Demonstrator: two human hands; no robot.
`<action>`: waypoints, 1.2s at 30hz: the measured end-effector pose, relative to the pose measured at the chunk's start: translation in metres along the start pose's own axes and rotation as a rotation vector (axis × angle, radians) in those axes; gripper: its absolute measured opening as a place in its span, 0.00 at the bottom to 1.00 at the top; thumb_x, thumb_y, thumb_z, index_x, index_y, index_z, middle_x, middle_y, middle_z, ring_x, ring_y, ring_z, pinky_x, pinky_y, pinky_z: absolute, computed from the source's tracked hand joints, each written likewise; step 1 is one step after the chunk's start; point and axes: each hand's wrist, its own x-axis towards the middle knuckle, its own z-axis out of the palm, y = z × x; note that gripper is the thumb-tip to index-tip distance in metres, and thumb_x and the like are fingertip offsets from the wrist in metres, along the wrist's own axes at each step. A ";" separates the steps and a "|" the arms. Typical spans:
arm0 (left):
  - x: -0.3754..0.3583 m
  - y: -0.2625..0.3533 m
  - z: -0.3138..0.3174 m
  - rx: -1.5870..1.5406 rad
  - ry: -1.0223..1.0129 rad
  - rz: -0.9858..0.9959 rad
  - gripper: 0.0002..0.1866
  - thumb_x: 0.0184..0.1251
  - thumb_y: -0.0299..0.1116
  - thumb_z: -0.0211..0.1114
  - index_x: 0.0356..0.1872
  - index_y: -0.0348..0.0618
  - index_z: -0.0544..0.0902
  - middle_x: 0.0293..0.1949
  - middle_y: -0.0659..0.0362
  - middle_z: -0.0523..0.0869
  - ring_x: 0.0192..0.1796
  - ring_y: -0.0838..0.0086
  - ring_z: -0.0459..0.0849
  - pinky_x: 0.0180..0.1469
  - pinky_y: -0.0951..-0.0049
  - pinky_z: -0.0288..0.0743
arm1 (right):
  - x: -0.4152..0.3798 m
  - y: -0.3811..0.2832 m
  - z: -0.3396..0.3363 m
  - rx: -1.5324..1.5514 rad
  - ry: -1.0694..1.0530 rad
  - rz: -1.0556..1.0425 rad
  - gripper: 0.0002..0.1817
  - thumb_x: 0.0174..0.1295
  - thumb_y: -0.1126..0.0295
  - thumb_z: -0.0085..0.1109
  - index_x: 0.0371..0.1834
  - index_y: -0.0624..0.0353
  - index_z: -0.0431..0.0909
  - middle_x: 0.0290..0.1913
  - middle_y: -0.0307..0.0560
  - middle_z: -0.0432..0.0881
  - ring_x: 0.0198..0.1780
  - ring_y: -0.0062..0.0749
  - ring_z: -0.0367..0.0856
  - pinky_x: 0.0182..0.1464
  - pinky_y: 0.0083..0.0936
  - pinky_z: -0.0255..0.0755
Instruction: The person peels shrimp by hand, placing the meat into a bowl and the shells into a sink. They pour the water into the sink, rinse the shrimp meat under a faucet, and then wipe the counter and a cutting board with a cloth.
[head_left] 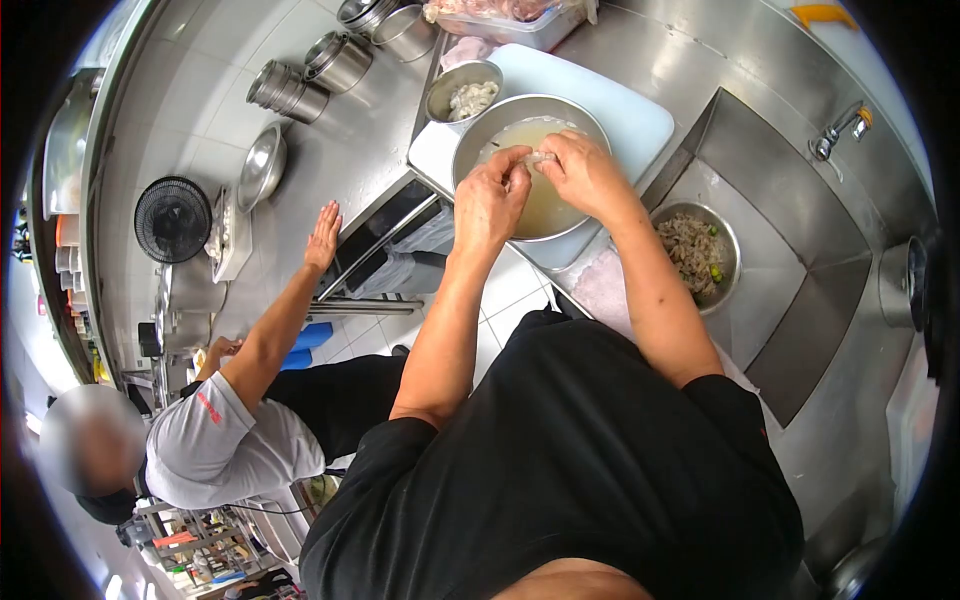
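Over a large metal bowl [463,150] of cloudy yellowish liquid, both of my hands meet. My left hand [490,200] pinches one end of a small whitish, translucent piece that looks like a shrimp [541,157]. The fingers of my right hand [588,178] close on its other side. Just behind stands a smaller metal bowl [437,100] with pale, shrimp-like pieces inside. Both bowls rest on a white cutting board [632,112]. By my right forearm, a metal bowl [735,245] in the sink holds greyish-brown scraps with some green bits.
The steel sink [775,205] with a tap [838,130] lies to the right. A plastic tub [545,30] of raw meat stands at the back. Stacked metal containers [290,90] line the left counter. A co-worker in a grey shirt [235,450] stands left, one hand over the counter.
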 end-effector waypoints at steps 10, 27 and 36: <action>0.003 -0.018 0.001 -0.575 0.110 -0.224 0.14 0.71 0.33 0.59 0.49 0.33 0.80 0.31 0.56 0.89 0.34 0.76 0.85 0.41 0.77 0.78 | 0.009 -0.016 -0.011 0.172 -0.020 0.305 0.08 0.61 0.73 0.58 0.41 0.62 0.81 0.38 0.52 0.83 0.38 0.48 0.82 0.46 0.39 0.75; 0.015 -0.002 -0.004 -1.517 -0.160 -0.238 0.16 0.71 0.29 0.59 0.58 0.45 0.72 0.48 0.53 0.85 0.51 0.67 0.84 0.54 0.66 0.77 | 0.010 -0.018 -0.003 0.329 -0.046 -0.008 0.10 0.65 0.65 0.61 0.37 0.61 0.83 0.35 0.53 0.80 0.36 0.47 0.80 0.41 0.37 0.73; 0.040 -0.006 -0.007 -1.352 -0.069 -0.283 0.14 0.72 0.31 0.62 0.56 0.44 0.74 0.47 0.58 0.86 0.48 0.70 0.84 0.51 0.68 0.79 | -0.005 -0.031 -0.041 0.218 -0.023 -0.016 0.09 0.67 0.68 0.61 0.41 0.63 0.83 0.35 0.47 0.80 0.35 0.36 0.78 0.41 0.28 0.72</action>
